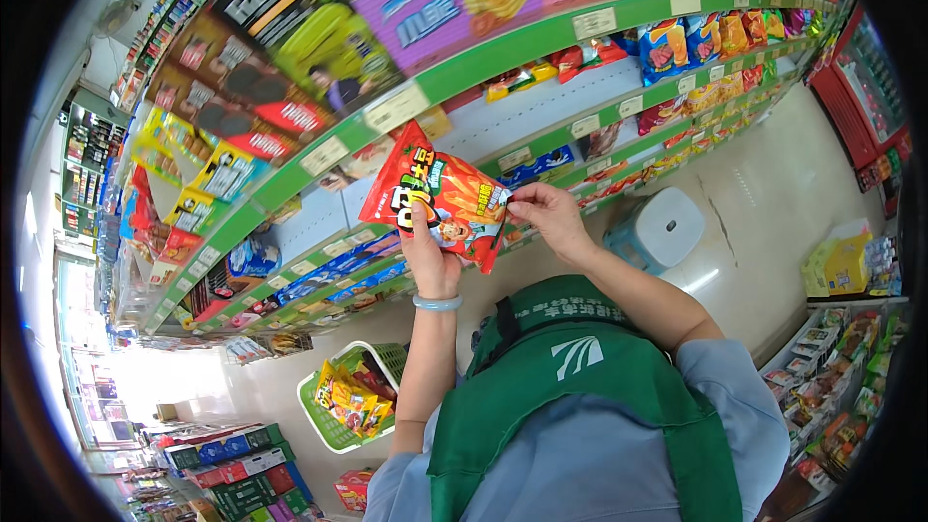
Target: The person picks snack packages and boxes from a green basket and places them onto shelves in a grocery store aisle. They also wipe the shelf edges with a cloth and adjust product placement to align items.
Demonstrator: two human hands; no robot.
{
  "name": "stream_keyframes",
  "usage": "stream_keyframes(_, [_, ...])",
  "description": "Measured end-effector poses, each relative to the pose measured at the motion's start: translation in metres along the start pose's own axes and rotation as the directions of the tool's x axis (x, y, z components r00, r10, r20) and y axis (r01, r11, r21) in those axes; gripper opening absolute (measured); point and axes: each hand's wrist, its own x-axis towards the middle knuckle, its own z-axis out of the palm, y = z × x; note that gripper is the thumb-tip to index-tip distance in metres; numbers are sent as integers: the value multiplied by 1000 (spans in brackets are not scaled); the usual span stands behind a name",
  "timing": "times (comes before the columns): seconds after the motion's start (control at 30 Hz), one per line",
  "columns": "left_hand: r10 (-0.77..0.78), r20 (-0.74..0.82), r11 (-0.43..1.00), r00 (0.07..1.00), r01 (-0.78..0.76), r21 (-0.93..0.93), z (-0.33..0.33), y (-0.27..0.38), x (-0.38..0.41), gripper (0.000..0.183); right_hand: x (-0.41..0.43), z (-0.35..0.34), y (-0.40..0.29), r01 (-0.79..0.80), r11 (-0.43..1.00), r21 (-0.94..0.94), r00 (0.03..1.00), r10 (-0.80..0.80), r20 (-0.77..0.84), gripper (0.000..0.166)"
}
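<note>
A red snack bag (464,188) with pictures of potato fries is held out in front of the green shelving. My left hand (431,254) grips it from below, thumb across the printed front. At the bag's right edge, the fingertips of my right hand (551,217) pinch a corner. Behind the bag runs a white shelf board (544,109) with a few snack packs lying towards its back. A green and white plastic basket (319,420) stands on the floor at lower left, holding several yellow snack bags (348,399).
Boxed biscuits (442,7) line the top shelf above a green price rail (507,51). Blue chip bags (663,51) stand further right. On the floor is a white-topped stool (667,228). Stacked cartons (232,460) sit at lower left, a snack rack (834,377) at right.
</note>
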Motion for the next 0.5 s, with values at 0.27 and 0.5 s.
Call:
stream_keyframes(0.27, [-278, -10, 960, 961, 278, -23, 50, -56, 25, 28, 40, -117, -60, 623, 390, -678, 777, -406, 481, 10])
stream_keyframes(0.5, [-151, 50, 986, 987, 147, 75, 106, -85, 32, 29, 47, -149, -36, -127, 988, 85, 992, 128, -13, 16])
